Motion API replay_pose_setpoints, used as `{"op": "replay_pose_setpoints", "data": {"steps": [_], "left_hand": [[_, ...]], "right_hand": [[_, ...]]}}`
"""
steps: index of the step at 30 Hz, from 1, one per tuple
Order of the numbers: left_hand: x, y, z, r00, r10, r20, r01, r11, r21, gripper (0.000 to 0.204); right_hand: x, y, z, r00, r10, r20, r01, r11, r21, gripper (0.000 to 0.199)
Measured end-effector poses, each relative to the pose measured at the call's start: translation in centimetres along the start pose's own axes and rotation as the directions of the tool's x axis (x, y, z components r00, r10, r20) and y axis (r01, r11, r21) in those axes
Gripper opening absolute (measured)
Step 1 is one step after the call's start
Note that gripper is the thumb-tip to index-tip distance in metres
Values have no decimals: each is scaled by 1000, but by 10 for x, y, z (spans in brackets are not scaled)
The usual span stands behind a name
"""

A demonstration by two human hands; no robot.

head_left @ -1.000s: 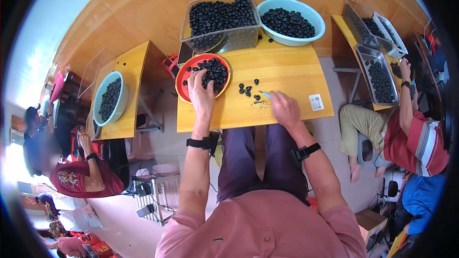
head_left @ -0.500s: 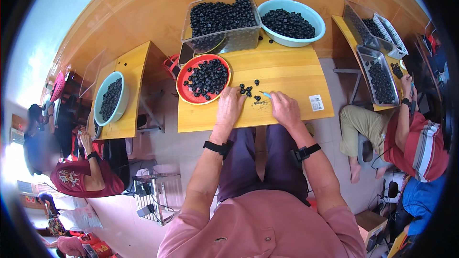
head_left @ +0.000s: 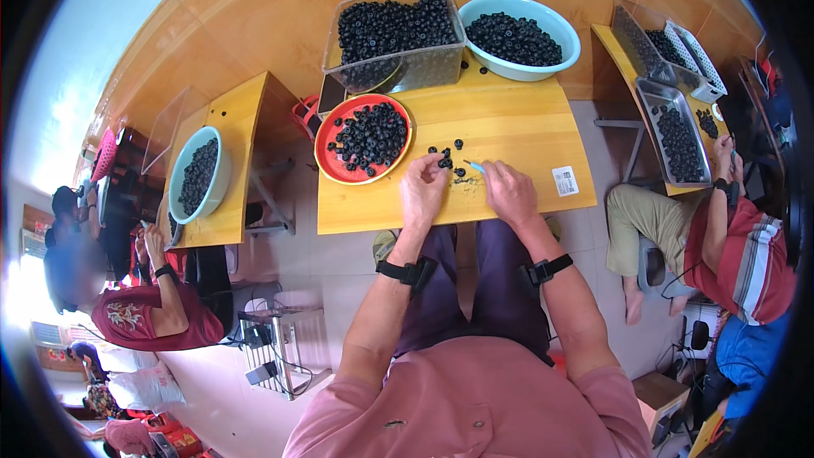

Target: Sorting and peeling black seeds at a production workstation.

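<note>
My left hand rests on the yellow wooden table, fingertips pinching a small dark round fruit from a few loose ones lying there. My right hand lies beside it, closed on a small light-blue tool whose tip points at the loose fruits. A red plate heaped with the same dark fruits sits just left of my left hand.
A clear plastic tub and a teal basin full of dark fruits stand at the table's far edge. A person in a striped shirt works at a metal tray on the right; another person sits left by a teal bowl.
My left hand came back from the red plate to the loose fruits in front of me and took hold of one. My right hand stayed in place with the tool.
</note>
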State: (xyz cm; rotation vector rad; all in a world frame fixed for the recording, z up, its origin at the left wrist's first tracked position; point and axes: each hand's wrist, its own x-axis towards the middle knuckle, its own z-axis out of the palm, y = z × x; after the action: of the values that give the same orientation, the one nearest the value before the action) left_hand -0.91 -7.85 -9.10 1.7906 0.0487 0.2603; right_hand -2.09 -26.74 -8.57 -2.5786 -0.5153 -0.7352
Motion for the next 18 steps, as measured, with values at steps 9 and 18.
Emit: {"op": "replay_pose_setpoints", "data": {"steps": [9, 18], "left_hand": [[-11, -6, 12, 988, 150, -37, -147, 986, 80, 25], [-13, -1, 16, 985, 165, 50, -172, 963, 207, 32]], "right_hand": [[-1, -1, 0, 1000, -8, 20, 8, 999, -31, 10], [-1, -5, -7, 990, -143, -1, 143, 990, 17, 9]]}}
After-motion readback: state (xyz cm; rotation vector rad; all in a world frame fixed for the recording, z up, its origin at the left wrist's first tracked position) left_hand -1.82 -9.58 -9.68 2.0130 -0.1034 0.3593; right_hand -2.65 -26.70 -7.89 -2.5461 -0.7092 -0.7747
